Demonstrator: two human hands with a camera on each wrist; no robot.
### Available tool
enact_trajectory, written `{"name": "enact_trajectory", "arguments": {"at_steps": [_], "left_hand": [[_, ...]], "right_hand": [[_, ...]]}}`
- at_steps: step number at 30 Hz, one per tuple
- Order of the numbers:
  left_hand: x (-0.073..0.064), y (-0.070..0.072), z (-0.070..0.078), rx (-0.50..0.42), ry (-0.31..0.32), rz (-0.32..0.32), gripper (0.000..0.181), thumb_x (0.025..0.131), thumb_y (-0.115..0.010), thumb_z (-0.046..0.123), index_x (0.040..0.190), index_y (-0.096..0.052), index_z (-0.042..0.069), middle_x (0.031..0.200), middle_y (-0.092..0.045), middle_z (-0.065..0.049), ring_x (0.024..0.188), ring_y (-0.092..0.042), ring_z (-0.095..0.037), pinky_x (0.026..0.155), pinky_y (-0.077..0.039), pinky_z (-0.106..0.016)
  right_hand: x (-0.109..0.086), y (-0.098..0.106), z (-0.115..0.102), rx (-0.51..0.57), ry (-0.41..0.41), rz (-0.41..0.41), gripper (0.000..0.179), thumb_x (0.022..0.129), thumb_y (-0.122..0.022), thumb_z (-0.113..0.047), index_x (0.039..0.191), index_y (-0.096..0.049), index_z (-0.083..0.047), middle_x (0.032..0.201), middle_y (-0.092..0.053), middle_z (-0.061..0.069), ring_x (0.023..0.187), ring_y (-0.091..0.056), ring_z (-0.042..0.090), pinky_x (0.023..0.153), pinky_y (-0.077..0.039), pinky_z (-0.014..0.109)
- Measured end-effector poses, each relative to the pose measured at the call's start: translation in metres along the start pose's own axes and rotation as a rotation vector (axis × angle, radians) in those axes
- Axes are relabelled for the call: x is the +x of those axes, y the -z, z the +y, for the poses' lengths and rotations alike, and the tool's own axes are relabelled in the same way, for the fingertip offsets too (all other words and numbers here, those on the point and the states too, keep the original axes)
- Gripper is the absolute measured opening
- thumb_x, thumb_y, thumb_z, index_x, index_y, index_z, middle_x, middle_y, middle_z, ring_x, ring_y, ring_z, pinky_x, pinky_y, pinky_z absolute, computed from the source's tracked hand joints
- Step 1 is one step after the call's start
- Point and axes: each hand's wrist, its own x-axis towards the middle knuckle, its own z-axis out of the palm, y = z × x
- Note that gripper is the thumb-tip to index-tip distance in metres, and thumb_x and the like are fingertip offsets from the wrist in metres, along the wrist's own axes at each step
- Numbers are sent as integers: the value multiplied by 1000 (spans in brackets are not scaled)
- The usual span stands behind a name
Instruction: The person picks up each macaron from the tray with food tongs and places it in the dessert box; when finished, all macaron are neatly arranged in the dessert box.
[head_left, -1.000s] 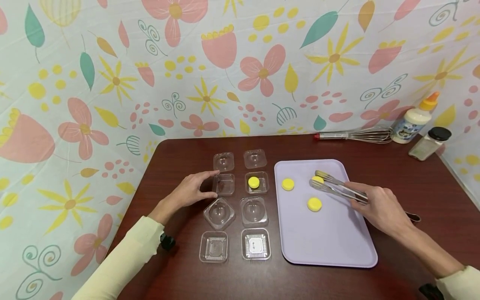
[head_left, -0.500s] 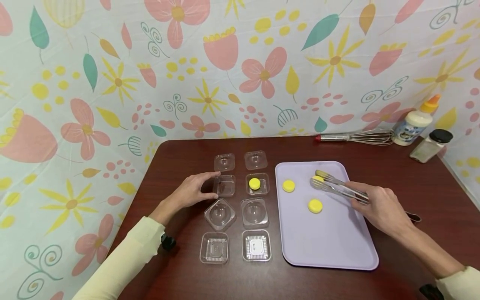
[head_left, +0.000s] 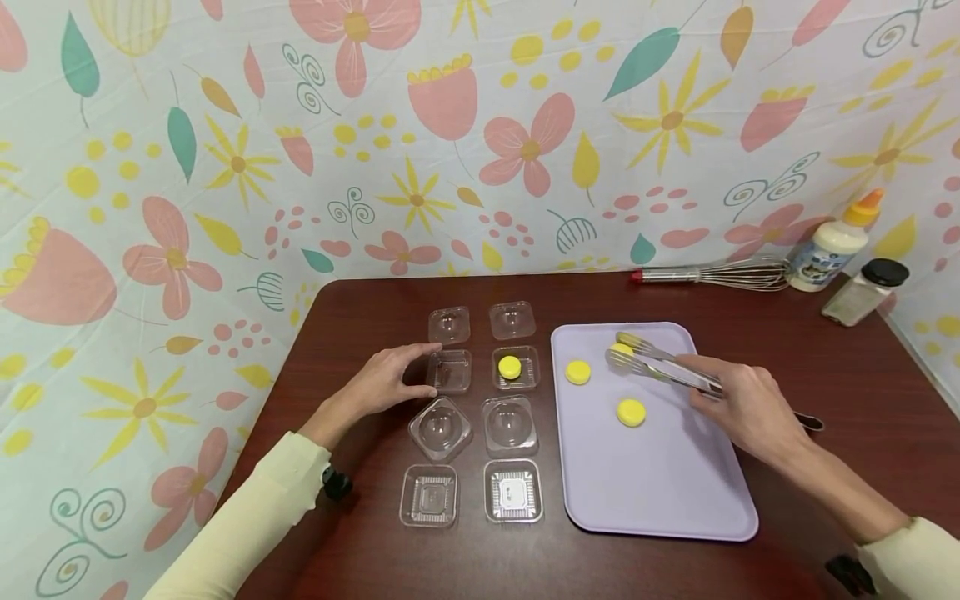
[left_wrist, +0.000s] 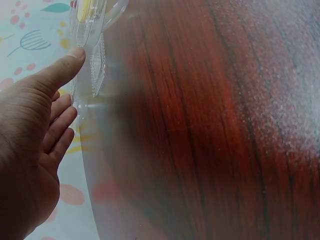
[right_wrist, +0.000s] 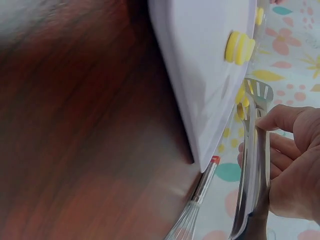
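Tongs [right_wrist: 262, 175] gripped in right hand [head_left: 750, 408] flank yellow macaron [head_left: 622, 349] near far tray rim [head_left: 618, 325]; left hand [head_left: 382, 379] spread wide

Head camera: above the near side, facing forward and down across the table [head_left: 352, 550]. Wrist cameras: close at left hand [head_left: 386, 379] and right hand [head_left: 750, 408], turned sideways. Right wrist and head views share tongs [right_wrist: 263, 165], tray [head_left: 660, 475] and whisk [head_left: 701, 273].

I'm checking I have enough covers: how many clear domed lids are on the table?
4, in two pairs: back left lid, back right lid, front left lid turned cornerwise, and front right lid. None looks hidden.
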Motion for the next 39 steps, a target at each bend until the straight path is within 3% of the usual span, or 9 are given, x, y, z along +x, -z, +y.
{"name": "enact_trajectory", "arguments": {"at_steps": [8,15,20,25,28,39], "left_hand": [[0,1,1,18,-11,4,77,89,-89,34,154,-56,10,152,-60,-13,139,-57,-32,114,-45,-55],[-1,2,1,19,-10,5,77,89,-89,35,154,-56,10,151,-60,-12,139,-57,-32,114,-45,-54],[-1,2,2,12,-8,2,77,89,-89,34,154,-56,11,152,-60,-11,139,-57,-31,114,-46,-53],[-1,3,2,11,-7,3,77,88,-90,33,154,-57,9,151,-60,-11,139,-58,-31,114,-46,-53],[-1,2,2,11,-4,5,77,88,-90,32,153,-57,9,151,-60,-11,139,-58,-31,114,-46,-52],[-1,2,1,25,3,3,77,88,-90,35,153,-57,10,151,-61,-11,138,-59,-30,113,-47,-53]], "right_hand": [[17,-10,-19,37,50,-1,48,81,-82,7,127,-75,-3,96,-76,16,57,-41,8,45,-34,26],[36,-26,-48,109,106,-58,52,82,-82,10,131,-74,-3,118,-76,19,59,-48,8,44,-37,24],[47,-41,-67,141,152,-105,51,83,-79,9,132,-74,-4,119,-77,16,53,-43,4,47,-38,25],[55,-56,-83,135,215,-101,49,83,-77,8,130,-76,-7,119,-78,11,69,-57,12,62,-50,34],[60,-64,-90,140,245,-100,49,82,-76,9,129,-77,-8,121,-77,10,74,-59,15,69,-52,39],[81,-88,-115,172,263,-111,46,82,-74,8,127,-77,-4,114,-79,12,75,-62,18,66,-52,36]]}}
